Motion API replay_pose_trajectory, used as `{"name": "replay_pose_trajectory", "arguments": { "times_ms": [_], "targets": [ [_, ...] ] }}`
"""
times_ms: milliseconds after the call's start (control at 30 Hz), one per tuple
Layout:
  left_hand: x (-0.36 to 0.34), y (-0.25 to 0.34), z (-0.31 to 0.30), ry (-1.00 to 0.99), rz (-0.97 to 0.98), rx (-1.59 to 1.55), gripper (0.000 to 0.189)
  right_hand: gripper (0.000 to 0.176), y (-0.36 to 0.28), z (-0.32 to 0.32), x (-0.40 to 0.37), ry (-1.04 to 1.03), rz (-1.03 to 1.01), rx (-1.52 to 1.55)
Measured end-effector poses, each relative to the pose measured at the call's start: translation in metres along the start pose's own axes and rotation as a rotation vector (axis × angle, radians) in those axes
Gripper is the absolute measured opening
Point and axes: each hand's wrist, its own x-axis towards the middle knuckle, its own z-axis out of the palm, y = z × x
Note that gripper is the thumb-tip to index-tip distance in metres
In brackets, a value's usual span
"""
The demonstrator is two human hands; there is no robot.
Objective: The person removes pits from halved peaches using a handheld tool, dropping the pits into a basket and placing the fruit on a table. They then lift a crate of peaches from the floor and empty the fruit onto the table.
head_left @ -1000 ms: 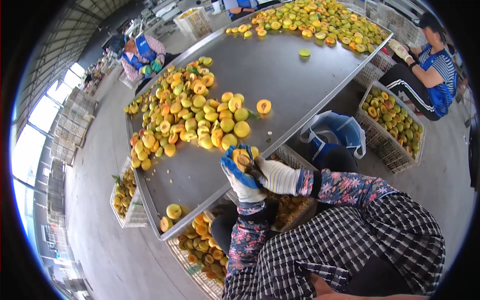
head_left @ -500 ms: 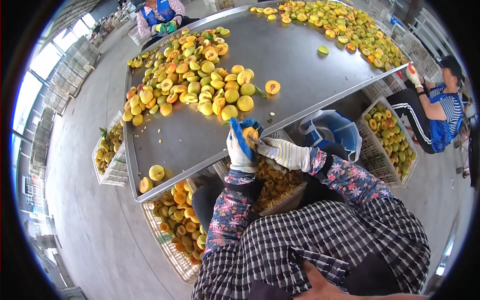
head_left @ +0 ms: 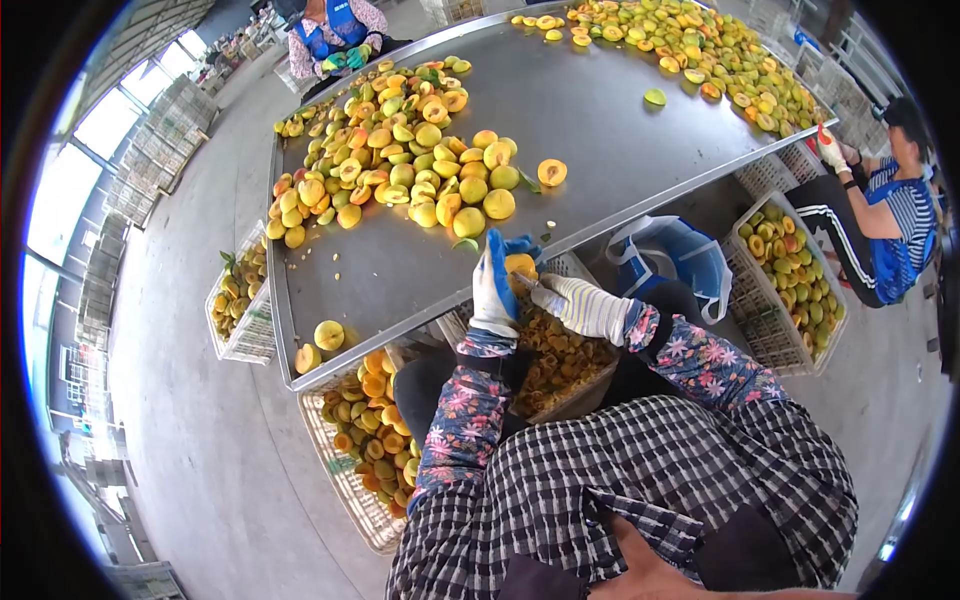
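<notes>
My left hand (head_left: 497, 285), in a white and blue glove, holds a cut yellow fruit half (head_left: 520, 268) just past the near edge of the metal table (head_left: 590, 165). In a striped white glove, my right hand (head_left: 580, 305) is closed on a small metal tool (head_left: 528, 284), whose tip meets the fruit. A crate of orange fruit scraps (head_left: 560, 370) sits below both hands. Beyond them a large heap of yellow-green fruit halves (head_left: 420, 165) lies on the table.
At lower left stands a crate of fruit halves (head_left: 375, 440); another crate (head_left: 790, 270) is at right, beside a blue and white bag (head_left: 675, 260). One co-worker (head_left: 335, 35) is across the table, another (head_left: 890, 205) at right. A second fruit heap (head_left: 700, 55) lies at the far right.
The whole view has shifted slightly, with the table and crates now a little further right. Both hands still hold the fruit and the tool close together.
</notes>
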Motion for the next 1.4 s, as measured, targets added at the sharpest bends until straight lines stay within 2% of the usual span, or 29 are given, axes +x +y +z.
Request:
{"name": "replay_pose_trajectory", "arguments": {
  "times_ms": [67,100,200,367,433,467,533,567,600,667,733,767,800,867,900,933,967,1067,1100,1167,1233,1300,1400],
  "targets": [
    [-0.01,0.008,0.01,-0.007,-0.034,0.079,0.05,0.036,-0.04,-0.004,-0.014,-0.156,0.466,0.334],
    [-0.013,0.011,0.013,-0.012,-0.071,0.076,0.048,0.04,-0.048,-0.01,-0.017,-0.248,0.525,0.348],
    [-0.021,0.02,0.022,-0.093,-0.109,0.117,0.045,0.043,-0.045,-0.018,-0.027,-0.388,0.556,0.684],
    [-0.004,0.003,0.0,-0.284,-0.049,0.187,0.049,0.045,-0.05,-0.023,-0.032,-0.413,0.607,0.877],
    [-0.02,0.016,0.021,-0.167,-0.136,0.132,0.049,0.043,-0.043,-0.022,-0.037,-0.431,0.57,0.935],
    [-0.026,0.02,0.03,-0.106,-0.172,0.102,0.049,0.043,-0.043,-0.019,-0.039,-0.375,0.553,0.881],
    [-0.025,0.013,0.025,-0.063,-0.088,0.18,0.047,0.042,-0.047,-0.01,-0.045,-0.267,0.511,0.759],
    [-0.022,0.01,0.022,-0.046,-0.041,0.22,0.046,0.042,-0.047,-0.008,-0.047,-0.267,0.426,0.639],
    [-0.022,0.005,0.017,0.002,0.043,0.332,0.039,0.041,-0.043,-0.005,-0.051,-0.245,0.406,0.636],
    [-0.033,0.036,0.007,0.171,0.05,0.505,0.031,0.045,-0.053,-0.012,-0.06,-0.3,0.409,0.576],
    [-0.053,0.071,-0.009,0.246,0.127,0.438,0.024,0.046,-0.044,-0.018,-0.061,-0.34,0.394,0.402],
    [-0.062,0.087,-0.028,0.29,0.173,0.518,0.025,0.047,-0.036,-0.019,-0.062,-0.356,0.387,0.322],
    [-0.071,0.105,-0.049,0.334,0.225,0.598,0.026,0.046,-0.021,-0.02,-0.066,-0.33,0.271,0.033],
    [-0.089,0.136,-0.104,0.435,0.25,0.819,0.03,0.044,0.007,-0.018,-0.07,-0.256,0.028,-0.545],
    [-0.106,0.154,-0.108,0.47,0.229,1.224,0.032,0.044,-0.008,-0.021,-0.071,-0.347,0.163,-0.624],
    [-0.123,0.17,-0.11,0.497,0.194,1.63,0.034,0.045,-0.01,-0.021,-0.071,-0.368,0.182,-0.657],
    [-0.122,0.174,-0.139,0.487,0.082,1.662,0.035,0.046,-0.01,-0.022,-0.072,-0.389,0.2,-0.692],
    [-0.106,0.169,-0.097,0.391,0.349,1.703,0.033,0.052,-0.01,-0.02,-0.069,-0.435,0.21,-0.812],
    [-0.083,0.159,-0.101,0.272,0.437,1.616,0.031,0.053,-0.011,-0.019,-0.064,-0.449,0.232,-0.839],
    [-0.048,0.141,-0.058,0.155,0.307,1.623,0.03,0.056,-0.006,-0.02,-0.062,-0.451,0.209,-0.856],
    [-0.021,0.116,-0.007,0.0,0.288,1.637,0.033,0.056,-0.009,-0.02,-0.063,-0.366,0.171,-0.814],
    [0.021,0.077,0.001,-0.126,0.222,1.723,0.041,0.06,-0.01,-0.02,-0.066,-0.3,0.144,-0.765],
    [0.067,0.014,-0.006,-0.006,0.024,1.81,0.054,0.061,0.024,-0.018,-0.065,-0.183,0.12,-0.693]
  ]
}}
